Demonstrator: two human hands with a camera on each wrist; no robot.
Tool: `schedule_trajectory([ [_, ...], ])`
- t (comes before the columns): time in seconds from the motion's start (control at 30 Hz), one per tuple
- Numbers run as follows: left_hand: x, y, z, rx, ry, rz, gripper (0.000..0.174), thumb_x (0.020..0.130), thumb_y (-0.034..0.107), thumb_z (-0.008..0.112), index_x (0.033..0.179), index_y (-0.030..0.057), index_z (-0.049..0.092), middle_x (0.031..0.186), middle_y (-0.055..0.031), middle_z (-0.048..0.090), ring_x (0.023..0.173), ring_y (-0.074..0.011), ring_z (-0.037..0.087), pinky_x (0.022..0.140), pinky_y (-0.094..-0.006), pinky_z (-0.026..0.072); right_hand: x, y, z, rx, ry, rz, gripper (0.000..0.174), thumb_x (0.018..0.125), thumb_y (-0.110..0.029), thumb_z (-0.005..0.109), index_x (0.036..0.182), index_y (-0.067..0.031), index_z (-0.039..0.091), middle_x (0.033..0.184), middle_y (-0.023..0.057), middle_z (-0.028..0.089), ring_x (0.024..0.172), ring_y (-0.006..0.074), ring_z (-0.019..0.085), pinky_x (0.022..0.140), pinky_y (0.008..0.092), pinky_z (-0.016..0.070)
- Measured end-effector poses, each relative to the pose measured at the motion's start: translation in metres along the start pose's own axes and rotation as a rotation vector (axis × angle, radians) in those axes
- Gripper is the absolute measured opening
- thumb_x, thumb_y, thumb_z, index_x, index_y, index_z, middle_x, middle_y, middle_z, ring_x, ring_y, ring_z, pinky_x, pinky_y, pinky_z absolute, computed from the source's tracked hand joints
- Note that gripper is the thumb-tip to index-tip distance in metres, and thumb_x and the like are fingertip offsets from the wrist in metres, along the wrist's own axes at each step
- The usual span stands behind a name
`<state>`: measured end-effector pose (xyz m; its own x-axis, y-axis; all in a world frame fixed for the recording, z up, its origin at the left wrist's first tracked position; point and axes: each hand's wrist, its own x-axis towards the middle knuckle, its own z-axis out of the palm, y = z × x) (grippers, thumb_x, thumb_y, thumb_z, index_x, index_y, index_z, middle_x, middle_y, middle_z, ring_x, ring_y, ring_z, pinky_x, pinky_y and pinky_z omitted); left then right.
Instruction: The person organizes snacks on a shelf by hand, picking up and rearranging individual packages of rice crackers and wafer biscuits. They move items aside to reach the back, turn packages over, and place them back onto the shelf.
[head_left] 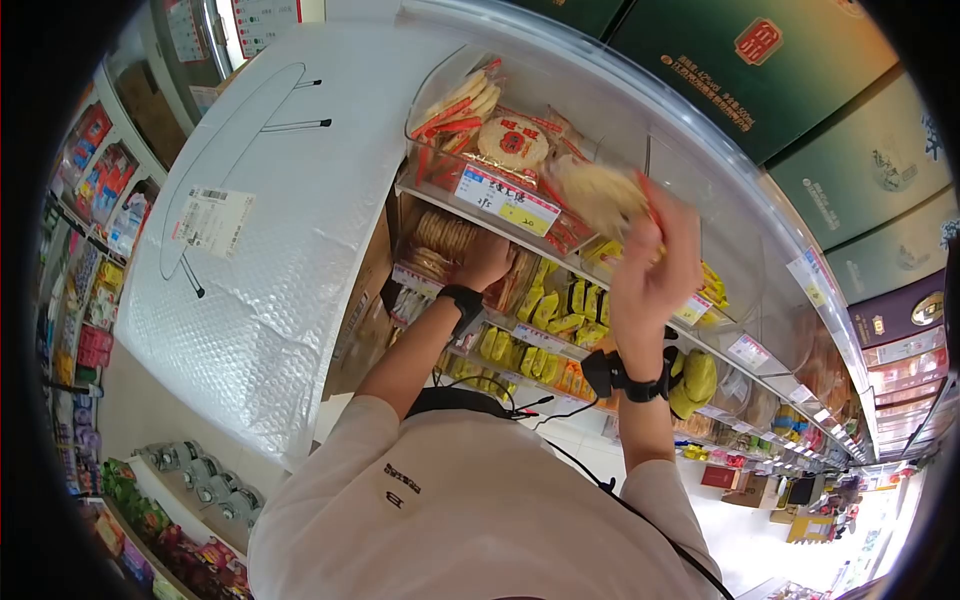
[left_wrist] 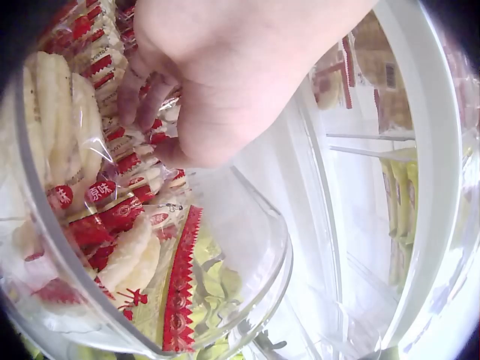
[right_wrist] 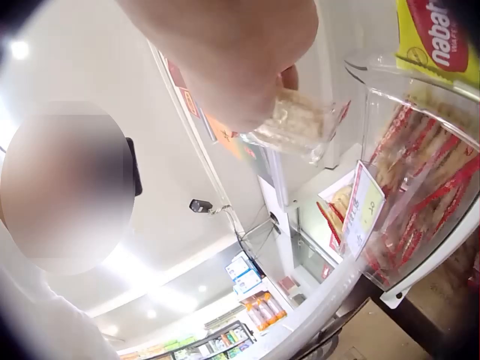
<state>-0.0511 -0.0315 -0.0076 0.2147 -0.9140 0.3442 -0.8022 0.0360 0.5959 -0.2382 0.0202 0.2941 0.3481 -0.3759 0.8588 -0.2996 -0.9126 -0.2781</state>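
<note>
My right hand [head_left: 655,270] is raised in front of the upper shelf and grips a clear packet of rice crackers [head_left: 598,190] with red edges, blurred in the head view. In the right wrist view the same packet [right_wrist: 296,124] juts out beyond the fingers. Lower down, my left hand [head_left: 487,262] reaches into a bin beside stacked round crackers [head_left: 440,235]. The left wrist view shows its fingers [left_wrist: 135,94] bent down among small red-and-white wrapped packs [left_wrist: 127,161]; I cannot tell whether they hold one. Large rice cracker packs [head_left: 513,140] stand in the clear upper bin [head_left: 425,120].
A price label [head_left: 508,200] fronts the upper bin. Yellow snack packs [head_left: 560,300] fill bins right of the left hand. A bubble-wrapped panel [head_left: 270,330] stands at the left. Large green boxes [head_left: 720,75] line the top behind the shelf's clear rim.
</note>
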Motion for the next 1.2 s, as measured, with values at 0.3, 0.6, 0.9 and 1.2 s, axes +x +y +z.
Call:
schedule_trajectory([
  [0.3, -0.001, -0.003, 0.005, -0.030, 0.244, 0.056, 0.044, 0.078, 0.010, 0.067, 0.122, 0.0002, 0.063, 0.116, -0.0248, 0.066, 0.106, -0.0443, 0.063, 0.087, -0.0532, 0.0522, -0.092, 0.011, -0.032, 0.891, -0.650, 0.537, 0.036, 0.108, -0.021, 0.047, 0.134, 0.0023, 0.056, 0.132, 0.0213, 0.063, 0.098, 0.0285, 0.070, 0.082, 0.0350, 0.0557],
  [0.6, 0.004, -0.021, 0.019, -0.036, 0.205, 0.106, 0.050, 0.080, 0.010, 0.067, 0.127, -0.0018, 0.059, 0.130, -0.0265, 0.058, 0.120, -0.0461, 0.054, 0.098, -0.0525, 0.0476, -0.142, 0.039, 0.028, 0.491, -0.625, 0.580, 0.025, 0.099, -0.006, 0.060, 0.123, 0.0010, 0.067, 0.145, 0.0188, 0.055, 0.128, 0.0289, 0.058, 0.107, 0.0374, 0.0445],
  [0.9, 0.003, -0.018, 0.019, 0.066, 0.146, 0.068, 0.056, 0.081, 0.018, 0.072, 0.128, -0.0090, 0.058, 0.151, -0.0185, 0.041, 0.121, -0.0419, 0.052, 0.097, -0.0504, 0.0501, -0.146, 0.099, 0.121, -0.020, -0.422, 0.132, 0.025, 0.094, 0.001, 0.057, 0.118, 0.0034, 0.065, 0.116, 0.0309, 0.062, 0.102, 0.0467, 0.062, 0.083, 0.0503, 0.0511],
  [1.2, 0.002, -0.005, 0.004, 0.090, 0.051, 0.009, 0.048, 0.077, 0.014, 0.072, 0.121, -0.0034, 0.066, 0.148, -0.0177, 0.048, 0.122, -0.0411, 0.054, 0.097, -0.0500, 0.0502, -0.138, 0.163, 0.200, -0.202, -0.569, 0.093, 0.023, 0.086, -0.014, 0.061, 0.099, 0.0021, 0.071, 0.094, 0.0256, 0.069, 0.087, 0.0469, 0.064, 0.080, 0.0537, 0.0509],
])
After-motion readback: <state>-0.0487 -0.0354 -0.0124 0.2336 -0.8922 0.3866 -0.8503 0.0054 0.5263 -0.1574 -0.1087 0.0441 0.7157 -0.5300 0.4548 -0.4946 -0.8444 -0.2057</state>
